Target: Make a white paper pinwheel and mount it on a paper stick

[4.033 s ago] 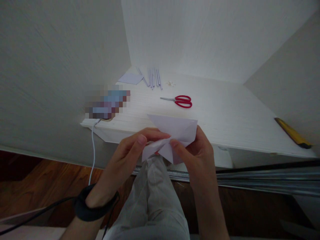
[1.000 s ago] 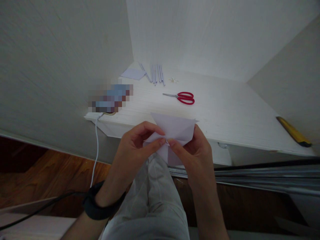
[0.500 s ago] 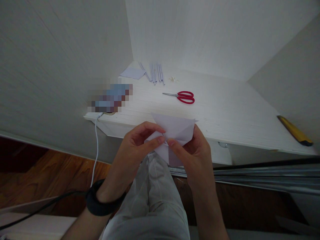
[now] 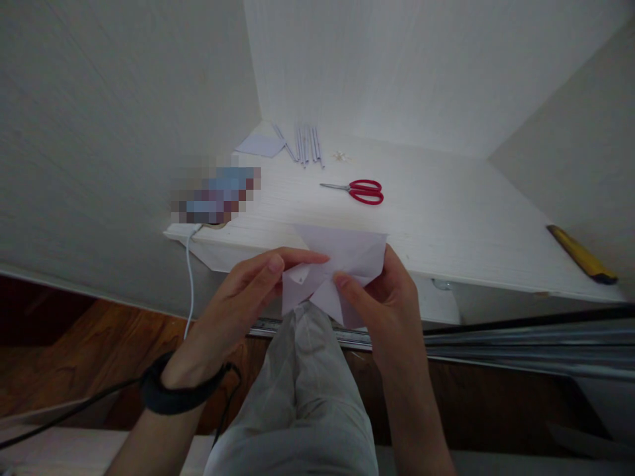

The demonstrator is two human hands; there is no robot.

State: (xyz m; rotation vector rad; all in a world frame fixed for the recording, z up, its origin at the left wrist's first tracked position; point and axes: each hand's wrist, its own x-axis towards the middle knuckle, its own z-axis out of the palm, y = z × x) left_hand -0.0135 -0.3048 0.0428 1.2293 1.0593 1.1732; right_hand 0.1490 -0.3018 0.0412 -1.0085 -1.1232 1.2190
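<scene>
My right hand [image 4: 389, 291] pinches a white paper pinwheel [image 4: 354, 248], its thumb pressed down near the centre and its other fingers behind the sheet. The paper is cut into flaps, some bent inward. On the left, one flap shows a small hole near its tip. My left hand [image 4: 262, 274] lies beside that flap with its index finger stretched over the paper toward the middle. Its thumb stands apart from the index finger, off the paper. The remaining left fingers are mostly hidden.
Red-handled scissors [image 4: 366, 190] lie on the white shelf [image 4: 436, 205]. Behind them are several paper-like sticks [image 4: 307, 145], small pale bits [image 4: 340, 156] and a flat sheet [image 4: 260, 145]. A blurred object [image 4: 218, 192] with a white cable [image 4: 190, 284] rests left; a yellow cutter [image 4: 580, 254] right.
My left thumb has lifted off the paper and the left hand has drawn back leftward. The left flap has sprung open. My right hand keeps its hold.
</scene>
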